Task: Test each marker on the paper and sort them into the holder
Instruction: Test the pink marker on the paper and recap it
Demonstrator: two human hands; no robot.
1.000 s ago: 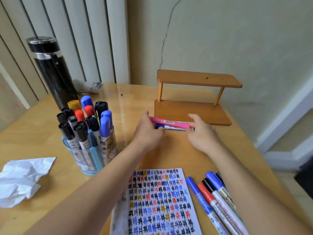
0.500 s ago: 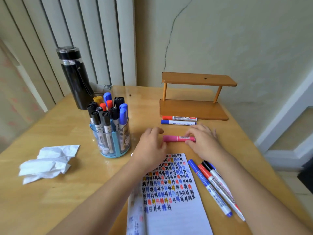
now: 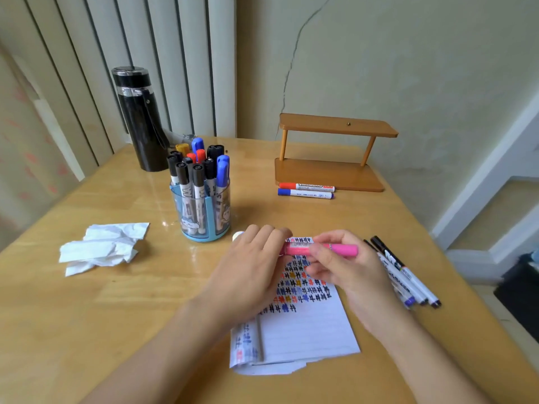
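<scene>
A pink marker (image 3: 338,249) lies level above the top of the lined paper (image 3: 306,330), which is covered with coloured scribble marks. My left hand (image 3: 250,266) grips its left end and my right hand (image 3: 341,266) pinches its barrel. A blue transparent holder (image 3: 204,212) behind my left hand is packed with several capped markers. Several more markers (image 3: 405,275) lie on the table to the right of my right hand. A red marker (image 3: 306,186) and a blue marker (image 3: 304,194) lie side by side against the front of the wooden shelf.
A small wooden two-tier shelf (image 3: 329,170) stands at the back right of the table. A black flask (image 3: 140,121) stands at the back left. Crumpled white tissue (image 3: 102,246) lies at the left. The table's right edge runs close to the loose markers.
Both hands have drawn the pink marker back from beside the wooden shelf to above the paper. The red and blue markers stay in front of the shelf.
</scene>
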